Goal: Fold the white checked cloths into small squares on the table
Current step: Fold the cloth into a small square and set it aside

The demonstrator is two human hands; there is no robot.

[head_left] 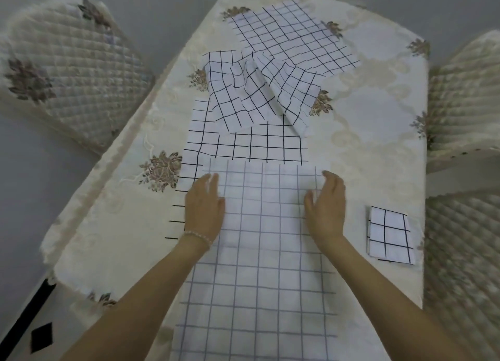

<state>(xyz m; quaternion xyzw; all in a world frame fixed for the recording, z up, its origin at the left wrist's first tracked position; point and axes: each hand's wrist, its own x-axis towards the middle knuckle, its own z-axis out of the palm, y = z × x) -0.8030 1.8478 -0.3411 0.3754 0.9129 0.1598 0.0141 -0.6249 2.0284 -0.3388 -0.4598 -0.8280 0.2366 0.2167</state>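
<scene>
Hands flattening a long strip of checked cloth (257, 252) that runs from the near edge of the desk (378, 149) toward its middle: the left hand (204, 211) lies palm-down, fingers spread, on the strip's left margin, and the right hand (326, 206) rests edge-on at its right margin, fingers loosely extended; neither is closed on the fabric. The strip overlaps a flat cloth (243, 144) beyond it, on which a crumpled cloth (257, 89) lies, with a further spread cloth (295, 35) toward the far edge. One folded square (389, 234) sits near the right edge, well apart from the strip. Likely hazards: the strip's far end rests on the flat cloth, so a fold lifted from there may drag that layer along and skew the creases; the padded, embroidered cover offers a soft base on which edges can creep out of register; the folded square, close to the right edge, could be brushed off by the right forearm. The desk carries a cream floral cover; quilted seats (67, 62) with matching floral motifs stand on both sides over a grey floor.
</scene>
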